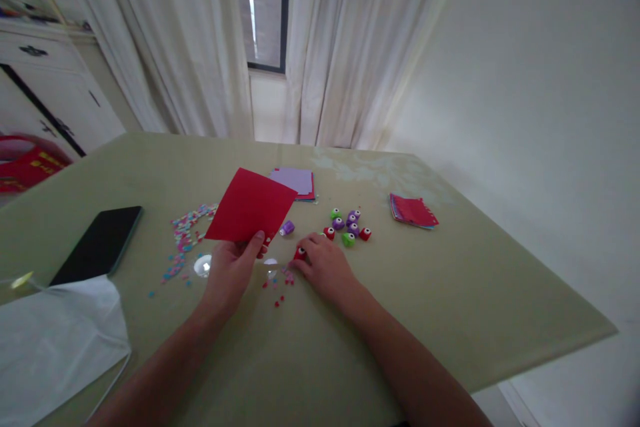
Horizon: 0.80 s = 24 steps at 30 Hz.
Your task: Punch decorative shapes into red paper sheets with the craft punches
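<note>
A square sheet of red paper (pixel 253 207) is pinched at its lower edge in my left hand (pixel 231 271), tilted up above the table. Small cut-outs show along that edge near the thumb. My right hand (pixel 325 265), resting low over the table, has its fingers closed on a small red craft punch (pixel 300 253) with a white, eye-like spot. A purple punch (pixel 287 228) lies between the hands, beyond them. Just past my right hand sits a cluster of similar punches (pixel 353 229) in purple, green and red. Tiny red paper bits (pixel 282 298) are scattered in front of my hands.
Behind the red sheet lies a stack of lilac and red paper (pixel 295 180). Another paper stack (pixel 414 211) is at the right. Pastel confetti (pixel 183 233), a clear round lid-like piece (pixel 203 265), a black phone (pixel 103 243) and a white face mask (pixel 65 340) occupy the left.
</note>
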Motion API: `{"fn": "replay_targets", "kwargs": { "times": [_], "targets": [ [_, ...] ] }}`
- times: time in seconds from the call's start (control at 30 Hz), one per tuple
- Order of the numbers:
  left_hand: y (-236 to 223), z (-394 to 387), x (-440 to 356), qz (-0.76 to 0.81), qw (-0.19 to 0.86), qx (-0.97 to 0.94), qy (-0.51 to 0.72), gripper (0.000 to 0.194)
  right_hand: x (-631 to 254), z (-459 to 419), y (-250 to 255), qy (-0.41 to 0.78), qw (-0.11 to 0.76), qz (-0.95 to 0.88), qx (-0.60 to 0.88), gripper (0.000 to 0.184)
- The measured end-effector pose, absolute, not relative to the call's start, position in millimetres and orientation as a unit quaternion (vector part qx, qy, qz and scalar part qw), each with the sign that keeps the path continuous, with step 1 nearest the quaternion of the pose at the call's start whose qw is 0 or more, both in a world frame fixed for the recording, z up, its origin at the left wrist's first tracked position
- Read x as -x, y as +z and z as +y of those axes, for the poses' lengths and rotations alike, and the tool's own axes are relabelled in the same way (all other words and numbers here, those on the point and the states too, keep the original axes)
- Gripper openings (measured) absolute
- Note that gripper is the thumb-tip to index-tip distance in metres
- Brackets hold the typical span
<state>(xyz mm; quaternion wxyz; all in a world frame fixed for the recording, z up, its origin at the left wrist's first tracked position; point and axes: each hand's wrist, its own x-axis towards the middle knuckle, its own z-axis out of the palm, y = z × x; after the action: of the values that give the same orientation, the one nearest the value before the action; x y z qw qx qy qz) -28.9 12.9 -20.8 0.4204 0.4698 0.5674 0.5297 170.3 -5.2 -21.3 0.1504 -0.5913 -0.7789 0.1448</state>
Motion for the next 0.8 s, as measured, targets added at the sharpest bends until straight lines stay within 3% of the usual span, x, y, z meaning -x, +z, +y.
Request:
{"fn": "replay_targets", "kwargs": {
  "times": [0.1, 0.23, 0.37, 0.57, 0.8],
  "targets": [
    [-19, 10, 30, 0.57, 0.424, -0.468, 0.526, 0.04, -167, -5, -21, 0.207, 0.229, -0.761, 0.57, 0.021],
    [-17, 5, 27, 0.57, 0.423, -0.486, 0.51, 0.04, -159, -7, -27, 0.416, 0.405, -0.62, 0.528, 0.024],
    [-14, 2, 24, 0.578, 0.426, -0.494, 0.491, 0.037, -154, -3, -30, 0.562, 0.494, -0.479, 0.459, 0.028],
    [-17, 3, 23, 0.577, 0.426, -0.505, 0.481, 0.037, -153, -1, -30, 0.56, 0.54, -0.437, 0.451, 0.057],
    [-17, 1, 24, 0.569, 0.417, -0.525, 0.477, 0.037, -151, -4, -27, 0.519, 0.548, -0.463, 0.465, 0.058]
  ]
}}
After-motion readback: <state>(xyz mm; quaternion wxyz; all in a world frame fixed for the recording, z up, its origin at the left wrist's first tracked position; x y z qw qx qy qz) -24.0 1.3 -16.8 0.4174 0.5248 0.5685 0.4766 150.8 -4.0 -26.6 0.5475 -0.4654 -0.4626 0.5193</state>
